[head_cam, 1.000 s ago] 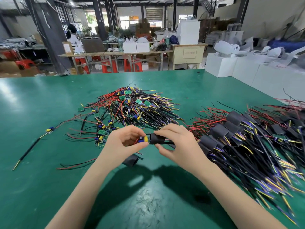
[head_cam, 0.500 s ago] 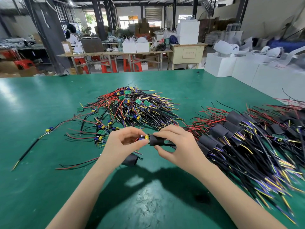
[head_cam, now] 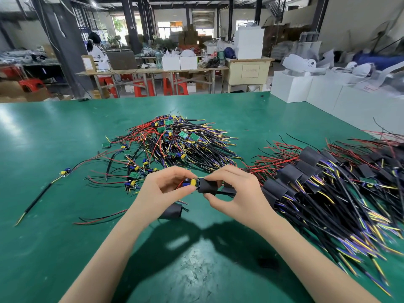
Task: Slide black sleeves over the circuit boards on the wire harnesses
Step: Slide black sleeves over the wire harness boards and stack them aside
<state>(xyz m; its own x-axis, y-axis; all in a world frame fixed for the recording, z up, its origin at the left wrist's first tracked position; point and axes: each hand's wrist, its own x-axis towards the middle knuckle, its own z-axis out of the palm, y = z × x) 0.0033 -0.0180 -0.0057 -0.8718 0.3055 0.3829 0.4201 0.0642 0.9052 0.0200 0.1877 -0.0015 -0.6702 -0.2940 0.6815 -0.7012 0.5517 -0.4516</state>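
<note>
Left hand [head_cam: 162,191] pinches the circuit board [head_cam: 190,183]; right hand [head_cam: 237,190] pinches the sleeve [head_cam: 207,186] beside it. Keep both aligned, push steadily.

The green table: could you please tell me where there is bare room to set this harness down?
The table is bare at far left, beyond the stray harness, along the far edge behind the unsleeved pile, and near you between the forearms. It is crowded at centre and right, where the sleeved pile spreads.
</note>
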